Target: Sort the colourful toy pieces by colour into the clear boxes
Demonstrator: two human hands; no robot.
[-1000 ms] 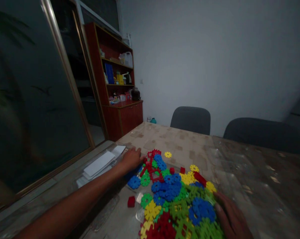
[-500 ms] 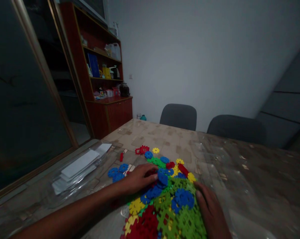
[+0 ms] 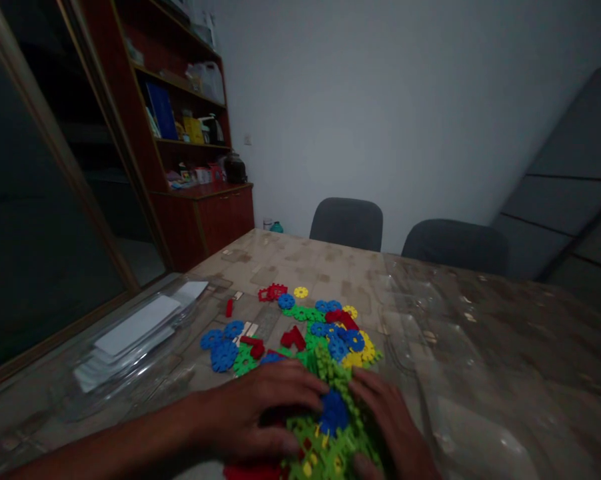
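Far left I've got white sheets (image 3: 138, 325) by some clear plastic, then loose blue flower pieces (image 3: 224, 356) on the table (image 3: 290, 257). My left hand (image 3: 260, 403), thumb and fingers spread wide, and right hand (image 3: 394, 427), loosely curved, flank the green pieces (image 3: 350, 445); clear trays (image 3: 473, 427) sit further right.

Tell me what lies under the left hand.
Red pieces and green pieces show around the left hand; whatever lies directly beneath its palm is covered and cannot be seen.
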